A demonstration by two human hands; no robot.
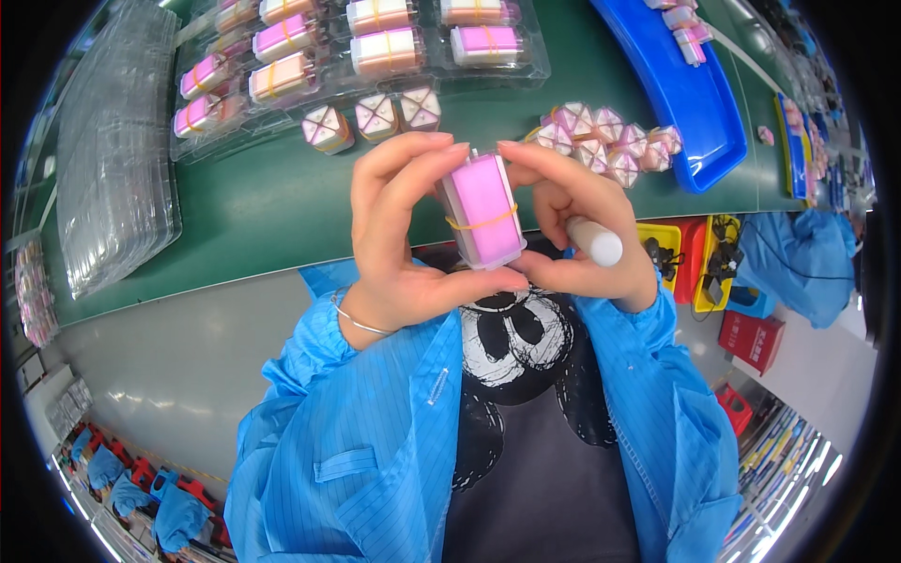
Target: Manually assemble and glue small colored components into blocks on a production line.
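Between my hands, in front of my chest, I hold a pink-and-white block [486, 202] with a yellow rubber band round it, slightly tilted. My left hand [389, 235] grips its left side, fingertips at the top and thumb at the lower end. From the other side my right hand [572, 192] pinches it the same way. A white capped marker [594, 241] is also tucked in the right hand, its rounded end sticking out below the curled fingers. Just beyond my hands, three banded blocks [376, 116] stand on end on the green table [253, 211].
Banded blocks fill a clear plastic tray [530, 77] at the back. Stacked clear trays [117, 178] lie at left. Right of my hands sits a cluster of blocks [610, 141], beside a blue tray [699, 113]. Yellow bins [660, 246] with black items stand at right, below the table edge.
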